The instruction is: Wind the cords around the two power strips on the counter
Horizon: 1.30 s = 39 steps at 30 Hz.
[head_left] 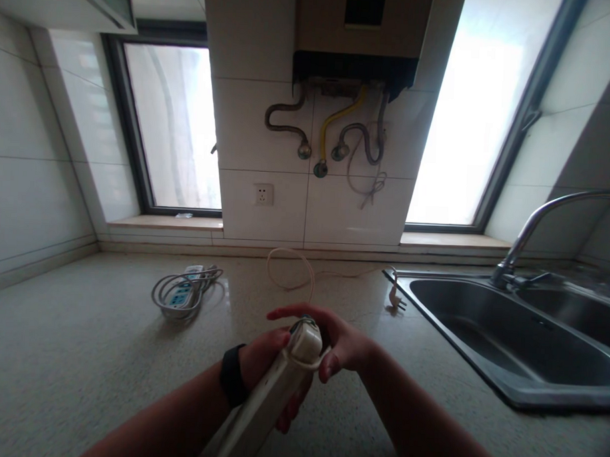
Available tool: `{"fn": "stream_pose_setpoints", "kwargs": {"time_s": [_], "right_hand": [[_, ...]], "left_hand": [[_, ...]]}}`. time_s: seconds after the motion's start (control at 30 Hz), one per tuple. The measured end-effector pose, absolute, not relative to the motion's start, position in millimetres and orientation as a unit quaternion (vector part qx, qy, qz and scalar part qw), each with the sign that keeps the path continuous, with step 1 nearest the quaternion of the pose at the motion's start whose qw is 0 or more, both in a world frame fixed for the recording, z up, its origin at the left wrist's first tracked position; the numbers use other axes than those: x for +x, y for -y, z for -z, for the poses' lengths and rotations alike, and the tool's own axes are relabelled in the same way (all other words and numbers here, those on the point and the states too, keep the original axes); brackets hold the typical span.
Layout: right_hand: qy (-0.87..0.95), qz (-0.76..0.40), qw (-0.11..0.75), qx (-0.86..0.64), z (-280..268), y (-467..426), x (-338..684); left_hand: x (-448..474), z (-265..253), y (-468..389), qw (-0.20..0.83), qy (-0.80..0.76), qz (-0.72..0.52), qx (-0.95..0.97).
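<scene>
Head view: left hand [264, 355] grips long white bar [269, 407] over table [105, 345]; long axis runs forward and slightly right. Right hand [345, 340] is nearer the far end, curved about it; cannot tell whether it pinches the cord [314, 281].

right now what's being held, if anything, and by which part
A long white strip, held near its far end by the left hand; the right hand is at that end too, its grip unclear.

Left fingers [292, 409] clasp while right fingers [302, 310] arch leftward.
</scene>
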State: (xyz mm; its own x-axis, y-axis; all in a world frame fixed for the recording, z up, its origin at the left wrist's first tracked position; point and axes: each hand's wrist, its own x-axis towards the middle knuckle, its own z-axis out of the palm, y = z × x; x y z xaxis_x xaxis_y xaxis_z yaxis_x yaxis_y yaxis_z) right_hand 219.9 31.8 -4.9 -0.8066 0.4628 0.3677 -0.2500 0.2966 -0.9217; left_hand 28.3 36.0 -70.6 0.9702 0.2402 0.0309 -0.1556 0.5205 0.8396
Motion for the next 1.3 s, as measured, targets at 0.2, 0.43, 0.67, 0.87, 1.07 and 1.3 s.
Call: {"fn": "stream_pose_setpoints", "kwargs": {"time_s": [0.2, 0.43, 0.67, 0.87, 1.07, 1.3], "right_hand": [[0.716, -0.614, 0.332, -0.019, 10, -34, 216], [0.658, -0.639, 0.393, -0.072, 22, -38, 213], [0.624, -0.629, 0.452, -0.107, 34, -47, 210], [0.638, -0.589, 0.48, -0.125, 35, -52, 212], [0.66, -0.463, 0.558, -0.195, 26, -58, 220], [0.672, -0.389, 0.591, -0.217, 24, -60, 221]], "left_hand": [[37, 92, -44, 0.879, 0.026, -0.093, 0.467], [38, 64, -36, 0.855, -0.055, -0.136, 0.497], [43, 58, -49, 0.821, -0.18, -0.149, 0.52], [30, 39, -46, 0.79, -0.23, -0.198, 0.533], [11, 15, -37, 0.66, -0.225, -0.328, 0.637], [22, 22, -31, 0.209, -0.347, -0.366, 0.837]]}}
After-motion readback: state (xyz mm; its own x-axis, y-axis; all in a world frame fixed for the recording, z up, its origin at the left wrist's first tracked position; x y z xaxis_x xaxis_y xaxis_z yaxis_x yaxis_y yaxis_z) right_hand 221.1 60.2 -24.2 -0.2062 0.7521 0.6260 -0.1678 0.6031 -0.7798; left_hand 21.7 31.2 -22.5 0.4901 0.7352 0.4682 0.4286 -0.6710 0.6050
